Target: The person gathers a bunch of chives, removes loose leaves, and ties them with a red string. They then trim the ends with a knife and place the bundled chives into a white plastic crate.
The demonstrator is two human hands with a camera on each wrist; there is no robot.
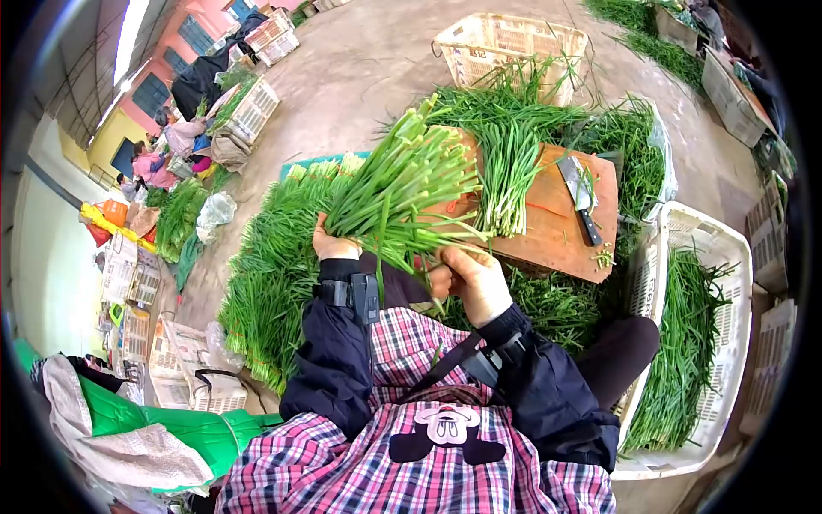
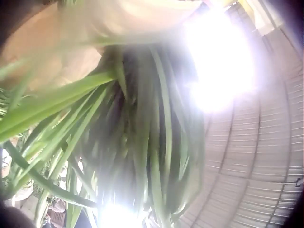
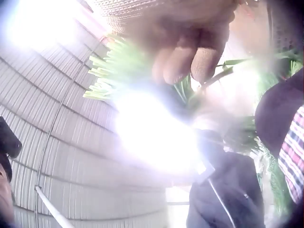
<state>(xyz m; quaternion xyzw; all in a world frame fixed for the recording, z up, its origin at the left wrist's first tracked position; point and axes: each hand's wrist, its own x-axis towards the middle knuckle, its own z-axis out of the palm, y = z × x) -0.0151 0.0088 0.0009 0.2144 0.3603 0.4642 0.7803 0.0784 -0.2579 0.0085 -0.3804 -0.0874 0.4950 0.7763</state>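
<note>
A thick bunch of long green stalks [image 1: 402,180], cut ends up and to the right, is gripped low by the left hand [image 1: 336,243]. At the bunch's lower right side, the right hand [image 1: 469,276] pinches some leaves between thumb and fingers. The left wrist view has green leaves [image 2: 152,137] hanging below the blurred left hand [image 2: 128,21]. In the right wrist view the right hand [image 3: 190,42] has its fingers curled by the leaves, with pale cut ends [image 3: 102,78] beyond. A smaller bunch [image 1: 507,176] lies on the orange board [image 1: 548,224] beside a knife [image 1: 579,197].
Piled green bunches [image 1: 274,257] lie at the left. A white crate [image 1: 685,467] of greens stands at the right, another crate [image 1: 514,38] at the back. Loose greens [image 1: 634,154] surround the board. Farther left are more crates [image 1: 253,111] and a person in pink [image 1: 154,167].
</note>
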